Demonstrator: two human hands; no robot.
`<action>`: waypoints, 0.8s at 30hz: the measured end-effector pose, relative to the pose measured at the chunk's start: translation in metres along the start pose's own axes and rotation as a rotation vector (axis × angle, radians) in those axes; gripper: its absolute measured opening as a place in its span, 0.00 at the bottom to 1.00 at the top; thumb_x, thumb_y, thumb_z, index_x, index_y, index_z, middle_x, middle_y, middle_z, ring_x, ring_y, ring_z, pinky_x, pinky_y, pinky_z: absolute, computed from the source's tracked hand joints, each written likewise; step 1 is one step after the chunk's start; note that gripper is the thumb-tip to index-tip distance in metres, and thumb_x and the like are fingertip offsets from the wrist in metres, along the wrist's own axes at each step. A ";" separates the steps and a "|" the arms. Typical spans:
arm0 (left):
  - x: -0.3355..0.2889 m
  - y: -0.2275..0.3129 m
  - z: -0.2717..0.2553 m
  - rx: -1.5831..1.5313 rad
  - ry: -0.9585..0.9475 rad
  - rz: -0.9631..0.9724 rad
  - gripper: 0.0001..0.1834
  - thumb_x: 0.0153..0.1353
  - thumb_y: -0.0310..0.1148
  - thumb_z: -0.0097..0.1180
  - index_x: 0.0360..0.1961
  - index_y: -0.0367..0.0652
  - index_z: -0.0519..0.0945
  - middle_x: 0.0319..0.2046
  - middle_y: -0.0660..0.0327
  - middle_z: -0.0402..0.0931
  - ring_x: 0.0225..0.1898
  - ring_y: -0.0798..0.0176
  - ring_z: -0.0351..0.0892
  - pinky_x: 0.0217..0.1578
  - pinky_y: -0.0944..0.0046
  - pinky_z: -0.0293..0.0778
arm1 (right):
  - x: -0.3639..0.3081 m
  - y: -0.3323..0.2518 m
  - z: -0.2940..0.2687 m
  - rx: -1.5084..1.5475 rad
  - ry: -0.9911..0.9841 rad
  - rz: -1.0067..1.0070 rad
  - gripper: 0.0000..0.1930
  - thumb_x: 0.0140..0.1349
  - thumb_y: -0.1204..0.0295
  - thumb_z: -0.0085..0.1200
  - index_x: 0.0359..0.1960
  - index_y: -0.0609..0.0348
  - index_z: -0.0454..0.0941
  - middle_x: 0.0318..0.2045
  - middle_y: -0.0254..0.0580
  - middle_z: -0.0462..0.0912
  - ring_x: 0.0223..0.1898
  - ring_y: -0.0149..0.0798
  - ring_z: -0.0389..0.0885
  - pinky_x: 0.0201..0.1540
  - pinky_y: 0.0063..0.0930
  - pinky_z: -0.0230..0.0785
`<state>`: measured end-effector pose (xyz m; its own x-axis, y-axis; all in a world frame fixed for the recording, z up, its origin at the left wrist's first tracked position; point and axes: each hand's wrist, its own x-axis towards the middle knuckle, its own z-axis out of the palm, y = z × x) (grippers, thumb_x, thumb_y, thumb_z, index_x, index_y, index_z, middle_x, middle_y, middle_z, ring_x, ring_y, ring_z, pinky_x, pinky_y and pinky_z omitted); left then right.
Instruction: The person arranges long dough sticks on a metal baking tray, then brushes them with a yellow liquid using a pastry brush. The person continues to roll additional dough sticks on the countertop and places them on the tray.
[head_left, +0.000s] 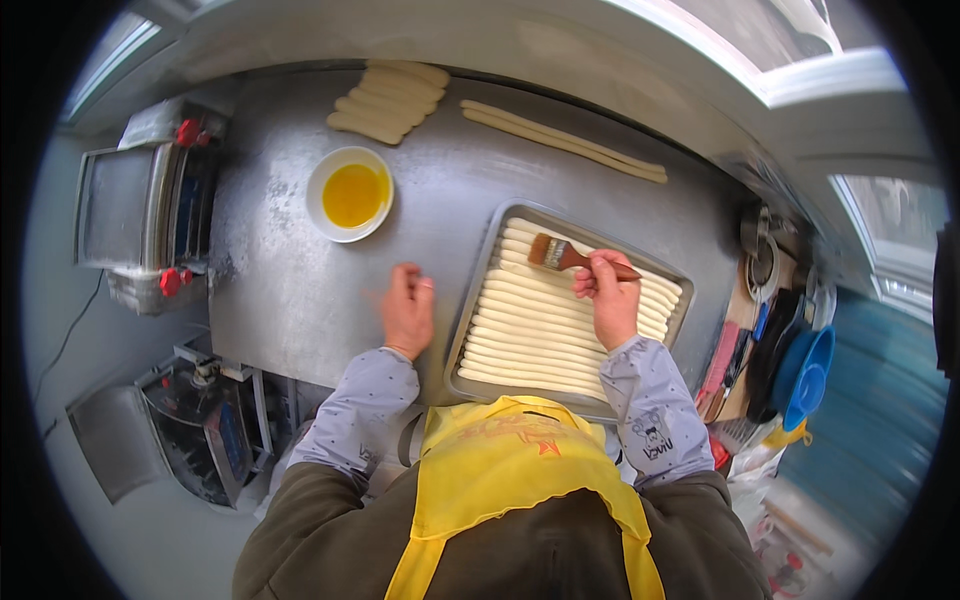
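A metal baking tray (462, 330) lies on the steel table, filled with several long pale dough strips (540, 325) side by side. My right hand (608, 300) grips a wooden-handled pastry brush (560, 254), whose bristles rest on the strips at the tray's far end. My left hand (408, 308) lies flat on the table just left of the tray, fingers together, holding nothing. A white bowl of yellow liquid (350, 193) stands farther back on the left.
More dough strips are stacked at the table's far edge (388, 102), and two long ones (565, 140) lie to their right. A metal machine with red knobs (150, 210) stands left. Blue bowls (808, 375) and utensils crowd the right side.
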<state>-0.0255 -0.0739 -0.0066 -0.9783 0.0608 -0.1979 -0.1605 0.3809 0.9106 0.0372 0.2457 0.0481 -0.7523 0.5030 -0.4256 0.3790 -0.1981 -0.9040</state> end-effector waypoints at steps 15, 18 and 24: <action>0.003 -0.010 0.025 0.268 -0.331 0.541 0.33 0.60 0.37 0.62 0.67 0.40 0.77 0.51 0.46 0.79 0.48 0.39 0.80 0.48 0.46 0.78 | -0.017 0.016 -0.042 -0.423 0.211 -0.223 0.08 0.76 0.66 0.56 0.42 0.57 0.79 0.29 0.44 0.85 0.30 0.36 0.80 0.38 0.35 0.75; 0.004 -0.010 0.025 0.264 -0.339 0.549 0.33 0.60 0.37 0.62 0.67 0.38 0.77 0.52 0.45 0.78 0.49 0.39 0.80 0.50 0.46 0.78 | -0.013 0.024 0.051 -0.034 -0.149 -0.222 0.06 0.78 0.70 0.56 0.45 0.59 0.77 0.29 0.35 0.82 0.29 0.27 0.78 0.34 0.26 0.73; 0.002 -0.012 0.023 0.271 -0.310 0.554 0.33 0.59 0.38 0.63 0.66 0.37 0.77 0.52 0.44 0.78 0.50 0.38 0.80 0.51 0.46 0.77 | -0.006 0.008 -0.055 -0.023 0.098 0.013 0.11 0.80 0.64 0.54 0.46 0.59 0.81 0.30 0.37 0.85 0.29 0.29 0.82 0.34 0.27 0.77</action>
<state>-0.0224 -0.0569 -0.0265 -0.8176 0.5587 0.1391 0.4300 0.4319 0.7928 0.0743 0.2871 0.0454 -0.6914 0.5808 -0.4297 0.4015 -0.1857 -0.8969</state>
